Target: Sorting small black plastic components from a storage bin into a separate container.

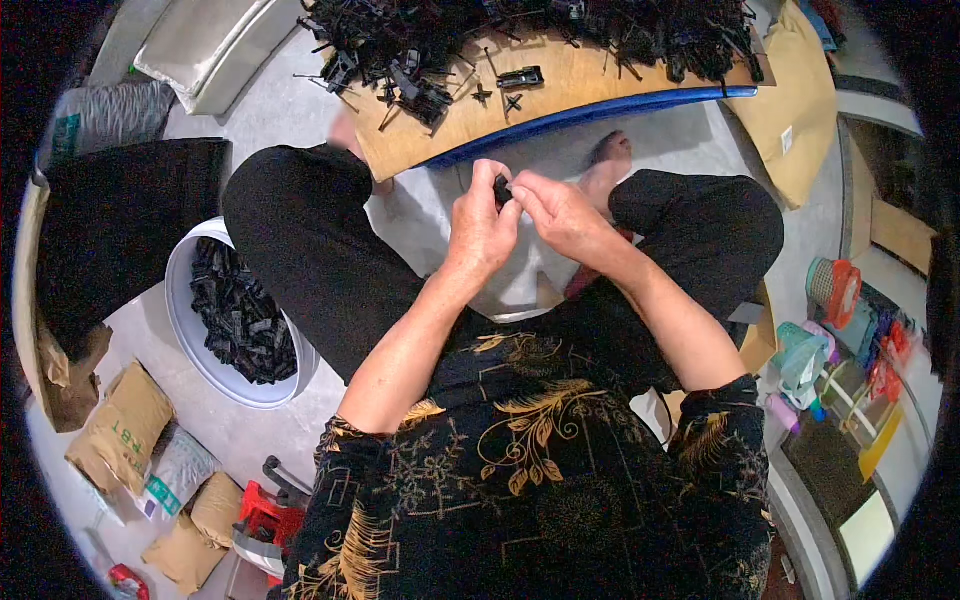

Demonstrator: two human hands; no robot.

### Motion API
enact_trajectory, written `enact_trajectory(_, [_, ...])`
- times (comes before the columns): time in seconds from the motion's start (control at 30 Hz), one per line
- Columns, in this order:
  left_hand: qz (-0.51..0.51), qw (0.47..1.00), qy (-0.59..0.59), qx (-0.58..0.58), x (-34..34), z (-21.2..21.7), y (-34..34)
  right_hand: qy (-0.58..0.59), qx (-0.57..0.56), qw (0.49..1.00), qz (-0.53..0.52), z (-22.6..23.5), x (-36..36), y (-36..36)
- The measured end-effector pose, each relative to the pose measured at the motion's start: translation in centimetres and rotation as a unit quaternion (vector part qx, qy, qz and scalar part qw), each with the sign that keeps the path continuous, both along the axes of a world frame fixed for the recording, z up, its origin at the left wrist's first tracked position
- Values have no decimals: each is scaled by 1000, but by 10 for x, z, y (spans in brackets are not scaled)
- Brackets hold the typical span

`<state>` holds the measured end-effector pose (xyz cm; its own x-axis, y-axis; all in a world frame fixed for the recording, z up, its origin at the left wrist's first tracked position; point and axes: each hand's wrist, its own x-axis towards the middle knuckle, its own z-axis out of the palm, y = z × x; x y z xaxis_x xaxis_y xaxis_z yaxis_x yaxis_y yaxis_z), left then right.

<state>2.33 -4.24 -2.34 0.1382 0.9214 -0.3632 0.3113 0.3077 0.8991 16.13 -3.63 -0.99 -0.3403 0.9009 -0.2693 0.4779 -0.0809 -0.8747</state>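
Note:
A small black plastic part is held between my two hands, just off the near edge of the wooden table. My left hand is closed around it, thumb and fingers curled. The fingers of my right hand pinch at its right side; whatever fine piece they hold there is too small to make out. On the table lie a larger black part and small cross-shaped black pieces. Behind them spreads a big heap of black plastic parts.
To my left stands a white bucket full of black parts. Brown packages and a red stool are at the lower left. A large tan sack leans by the table's right end. Colourful household items line the right.

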Motion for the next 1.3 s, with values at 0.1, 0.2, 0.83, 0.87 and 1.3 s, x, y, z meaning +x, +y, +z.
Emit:
enact_trajectory(0.1, [-4,992,76,101,1,-5,-1,2,12,1000,-9,-8,-2,-1])
enact_trajectory(0.2, [4,970,124,210,0,-3,-2,-7,23,1000,-16,-11,-6,-2])
enact_trajectory(0.83, [59,875,-465,-123,-31,20,2,243,-116,960,-82,25,1,-3])
enact_trajectory(0.87, [28,868,-473,-147,-31,22,2,266,-119,952,-89,27,1,-2])
enact_trajectory(1.3, [-76,837,-514,-173,-22,31,-1,254,-199,944,-68,24,13,1])
